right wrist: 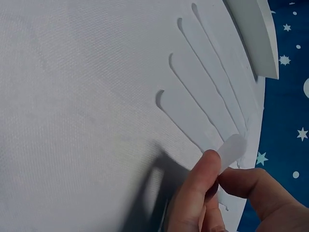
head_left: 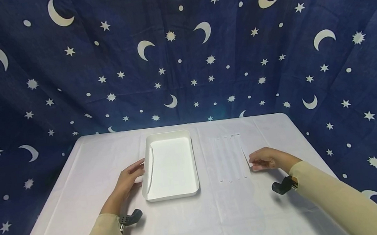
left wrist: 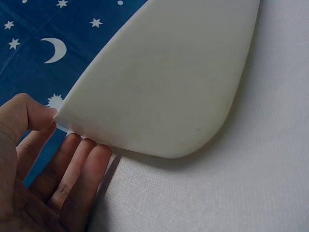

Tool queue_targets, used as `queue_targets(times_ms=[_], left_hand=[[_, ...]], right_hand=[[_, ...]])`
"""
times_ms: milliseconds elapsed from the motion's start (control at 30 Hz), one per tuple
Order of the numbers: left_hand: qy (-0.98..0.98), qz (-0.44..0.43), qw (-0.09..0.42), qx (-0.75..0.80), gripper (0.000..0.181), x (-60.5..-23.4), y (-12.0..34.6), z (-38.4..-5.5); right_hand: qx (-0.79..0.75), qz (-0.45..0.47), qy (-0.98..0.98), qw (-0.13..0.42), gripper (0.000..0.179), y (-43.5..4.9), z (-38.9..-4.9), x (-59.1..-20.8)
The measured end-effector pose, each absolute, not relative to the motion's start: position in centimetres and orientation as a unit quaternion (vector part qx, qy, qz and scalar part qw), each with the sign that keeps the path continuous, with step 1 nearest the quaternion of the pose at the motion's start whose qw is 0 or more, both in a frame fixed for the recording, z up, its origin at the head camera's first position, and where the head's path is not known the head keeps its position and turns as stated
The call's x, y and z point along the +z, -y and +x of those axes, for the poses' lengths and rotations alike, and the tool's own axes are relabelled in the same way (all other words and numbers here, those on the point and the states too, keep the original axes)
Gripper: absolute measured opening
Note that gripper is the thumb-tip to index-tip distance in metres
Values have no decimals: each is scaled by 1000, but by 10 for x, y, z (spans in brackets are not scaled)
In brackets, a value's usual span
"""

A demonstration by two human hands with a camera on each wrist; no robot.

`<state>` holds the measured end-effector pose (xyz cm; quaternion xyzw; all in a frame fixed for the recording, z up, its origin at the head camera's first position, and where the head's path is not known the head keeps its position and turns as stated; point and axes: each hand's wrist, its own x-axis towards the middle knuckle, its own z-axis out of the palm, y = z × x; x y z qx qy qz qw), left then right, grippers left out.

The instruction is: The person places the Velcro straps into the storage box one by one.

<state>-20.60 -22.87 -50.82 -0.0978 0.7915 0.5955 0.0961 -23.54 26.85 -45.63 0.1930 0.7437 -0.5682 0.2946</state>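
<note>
— Dark blue cloth [head_left: 186, 94], printed with pale moons and stars, hangs behind a white-covered tabletop [head_left: 180, 227]. What stands on it?

— One shallow white tray [head_left: 176, 165], left of centre. A slim, curved pale form [head_left: 150, 170] runs inside its left wall; whether it is a separate piece, I cannot tell. Four thin pale strips [right wrist: 183, 118] lie side by side to the right, apart from the tray.

— Condition of the hands?

— Left hand [head_left: 126, 182] pinches the tray's left rim, thumb at the lip, fingertips against the outer wall. Right hand [head_left: 264, 158] pinches a fifth strip [right wrist: 234, 147] between thumb and finger, just right of the row and at an angle to it, its rounded end projecting past the grip.

— Handling of that strip?

— Judged by its thinness, light and flexible, possibly smooth enough to slip. Material unconfirmed. Recommended hold: the flat faces, near one end, with modest pressure; squeezing hard may bow or crease it.

— And the tray?

— Appears stiff and fairly light, probably plastic. The rim, midway along a side, should offer the surest purchase. No damage noted.
</note>
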Motion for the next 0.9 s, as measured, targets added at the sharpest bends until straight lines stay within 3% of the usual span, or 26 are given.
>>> queue_targets(times_ms=[167, 467, 733, 900], left_hand=[[-786, -92, 97, 603, 61, -508, 229, -207], [-786, -85, 100, 604, 62, -508, 229, -207], [-785, -97, 102, 603, 61, -509, 229, -208], [-783, -99, 102, 605, 62, -509, 230, -209]], right_hand=[[-561, 193, -748, 297, 30, -272, -237, -451], [-579, 196, -728, 311, 49, -275, -241, -437], [-600, 184, -711, 315, 38, -273, -243, -427], [-611, 184, -703, 314, 40, -275, -244, -424]])
